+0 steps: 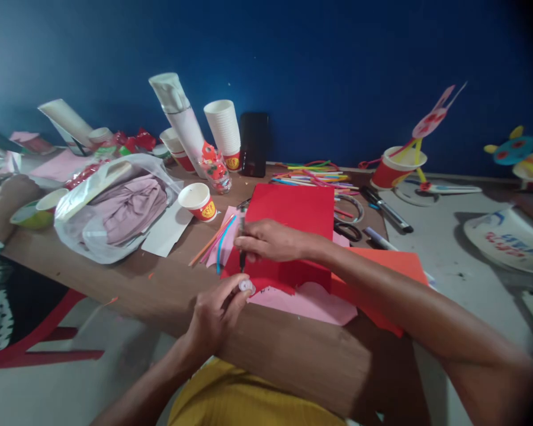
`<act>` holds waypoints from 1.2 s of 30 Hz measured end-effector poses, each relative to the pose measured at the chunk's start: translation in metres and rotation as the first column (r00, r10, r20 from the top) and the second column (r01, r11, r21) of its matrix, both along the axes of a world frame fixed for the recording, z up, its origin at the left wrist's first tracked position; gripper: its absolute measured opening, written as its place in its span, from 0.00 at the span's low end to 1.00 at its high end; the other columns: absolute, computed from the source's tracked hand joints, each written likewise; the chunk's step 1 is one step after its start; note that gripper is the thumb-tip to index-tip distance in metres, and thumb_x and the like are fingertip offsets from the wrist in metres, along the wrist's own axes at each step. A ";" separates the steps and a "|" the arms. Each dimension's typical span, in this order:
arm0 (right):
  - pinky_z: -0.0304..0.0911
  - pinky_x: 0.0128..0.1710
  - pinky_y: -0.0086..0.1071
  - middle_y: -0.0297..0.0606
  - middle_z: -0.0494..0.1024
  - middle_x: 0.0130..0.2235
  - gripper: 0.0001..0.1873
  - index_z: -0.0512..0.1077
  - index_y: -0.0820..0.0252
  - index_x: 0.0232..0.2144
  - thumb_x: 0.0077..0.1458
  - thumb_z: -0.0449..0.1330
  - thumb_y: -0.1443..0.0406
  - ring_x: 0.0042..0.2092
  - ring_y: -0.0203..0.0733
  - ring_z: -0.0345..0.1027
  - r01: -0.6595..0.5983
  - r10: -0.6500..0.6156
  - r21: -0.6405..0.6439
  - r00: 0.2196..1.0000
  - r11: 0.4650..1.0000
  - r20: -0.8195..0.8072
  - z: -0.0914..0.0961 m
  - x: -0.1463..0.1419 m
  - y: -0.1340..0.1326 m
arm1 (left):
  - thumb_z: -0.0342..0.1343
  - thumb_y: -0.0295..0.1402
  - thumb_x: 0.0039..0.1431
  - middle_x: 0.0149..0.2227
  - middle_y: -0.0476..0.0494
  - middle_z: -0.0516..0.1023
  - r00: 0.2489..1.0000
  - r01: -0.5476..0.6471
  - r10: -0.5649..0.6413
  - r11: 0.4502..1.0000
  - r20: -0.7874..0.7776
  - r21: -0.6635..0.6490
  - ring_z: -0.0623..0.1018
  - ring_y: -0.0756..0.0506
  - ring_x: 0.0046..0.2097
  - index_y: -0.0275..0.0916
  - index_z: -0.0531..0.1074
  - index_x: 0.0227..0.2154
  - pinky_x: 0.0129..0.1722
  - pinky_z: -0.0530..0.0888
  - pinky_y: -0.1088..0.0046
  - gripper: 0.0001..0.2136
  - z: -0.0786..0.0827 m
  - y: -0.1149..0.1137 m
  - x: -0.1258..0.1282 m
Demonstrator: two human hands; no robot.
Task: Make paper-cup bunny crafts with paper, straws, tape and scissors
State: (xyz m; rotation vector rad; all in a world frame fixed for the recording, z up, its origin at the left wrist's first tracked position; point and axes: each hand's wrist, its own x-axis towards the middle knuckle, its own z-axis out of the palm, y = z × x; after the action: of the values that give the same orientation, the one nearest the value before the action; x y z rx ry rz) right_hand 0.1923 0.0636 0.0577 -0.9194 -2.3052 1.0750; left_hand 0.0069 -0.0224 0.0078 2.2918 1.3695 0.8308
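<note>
My right hand (270, 240) grips a slim dark pen (242, 245), its tip pointing down at a sheet of red paper (288, 207). My left hand (215, 319) sits near the table's front edge, with its fingers closed around a small pale round cap (247, 287). Under the red sheet lies pink paper (306, 303), and orange-red paper (382, 260) runs beneath my right forearm. Thin coloured strips (217, 242) lie on a pink piece left of the pen. Both hands rest above the wooden table (288, 355).
Paper cups, rolled white paper and a black box (254, 145) stand at the back against a blue wall. A plastic bag (115, 210) holds mauve cloth. Scissors (349, 232) and coloured sticks lie nearby. A co-worker's arm (9, 204) rests at left; paper-cup crafts stand at right.
</note>
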 end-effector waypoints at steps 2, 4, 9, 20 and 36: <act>0.60 0.32 0.29 0.34 0.71 0.26 0.19 0.68 0.64 0.26 0.61 0.45 0.59 0.28 0.33 0.64 0.128 -0.142 -0.094 0.976 0.987 -0.165 -0.007 0.014 -0.011 | 0.51 0.30 0.56 0.33 0.46 0.79 1.000 0.007 -0.006 1.000 0.031 -0.012 0.77 0.50 0.34 0.37 0.72 0.38 0.36 0.71 0.80 0.09 -0.002 -0.001 -0.001; 0.63 0.35 0.30 0.36 0.73 0.30 0.16 0.69 0.62 0.36 0.61 0.46 0.58 0.32 0.35 0.68 0.185 -0.260 -0.237 0.903 0.954 -0.341 -0.020 0.024 -0.023 | 0.51 0.30 0.56 0.33 0.46 0.79 0.997 -0.013 0.015 1.000 0.074 -0.024 0.77 0.50 0.34 0.37 0.73 0.38 0.36 0.72 0.80 0.09 -0.004 -0.001 -0.003; 0.66 0.40 0.35 0.41 0.71 0.46 0.14 0.65 0.55 0.45 0.60 0.48 0.57 0.41 0.39 0.71 0.260 -0.450 -0.426 0.778 0.866 -0.439 -0.061 0.031 -0.047 | 0.51 0.32 0.56 0.28 0.49 0.78 0.923 -0.205 0.214 0.977 0.320 -0.065 0.75 0.52 0.25 0.37 0.73 0.38 0.26 0.71 0.81 0.10 0.004 0.007 -0.018; 0.65 0.45 0.40 0.41 0.72 0.45 0.15 0.66 0.54 0.45 0.60 0.47 0.56 0.45 0.43 0.68 0.381 -0.452 -0.258 0.827 0.888 -0.335 -0.083 0.025 -0.058 | 0.52 0.30 0.55 0.33 0.47 0.78 0.981 -0.159 0.147 0.983 0.126 0.090 0.74 0.52 0.30 0.38 0.72 0.35 0.33 0.72 0.78 0.06 0.007 0.009 -0.034; 0.64 0.45 0.37 0.39 0.74 0.42 0.14 0.66 0.55 0.43 0.60 0.48 0.57 0.43 0.40 0.69 0.394 -0.471 -0.266 0.804 0.879 -0.363 -0.086 0.024 -0.059 | 0.53 0.28 0.55 0.35 0.44 0.78 0.998 -0.015 0.004 0.988 0.069 0.156 0.77 0.50 0.36 0.37 0.71 0.36 0.37 0.72 0.78 0.06 -0.002 0.009 -0.020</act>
State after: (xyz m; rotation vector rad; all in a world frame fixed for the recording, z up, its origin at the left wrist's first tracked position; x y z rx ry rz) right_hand 0.2159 0.0042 -0.0286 -1.0932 -1.5633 1.1477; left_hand -0.0129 -0.0139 0.0055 2.3500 1.3297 1.0445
